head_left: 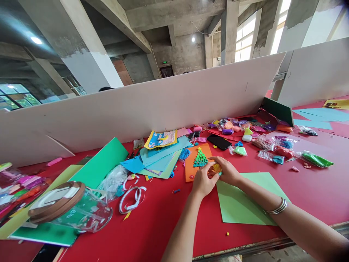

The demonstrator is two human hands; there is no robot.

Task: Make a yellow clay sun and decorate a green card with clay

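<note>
Both hands meet over the lower right of an orange card [188,168]. On the card is a green clay tree [200,159] with a yellow star on top, and a small red flower near the bottom edge. My left hand [204,181] has its fingers curled at a small yellow piece [217,167]. From the right, my right hand [227,171] pinches that same piece, its fingertips close to the left ones. Under the right wrist lies a light green sheet [245,203]. A tiny yellow ball [227,234] rests on the red table below the sheet.
Left are a lidded glass jar [81,214], green boards [100,163], white paper strips [131,200] and stacked coloured paper [160,160]. A black phone [219,142] and bagged clay [283,151] lie behind and right. A white partition [163,105] crosses the back.
</note>
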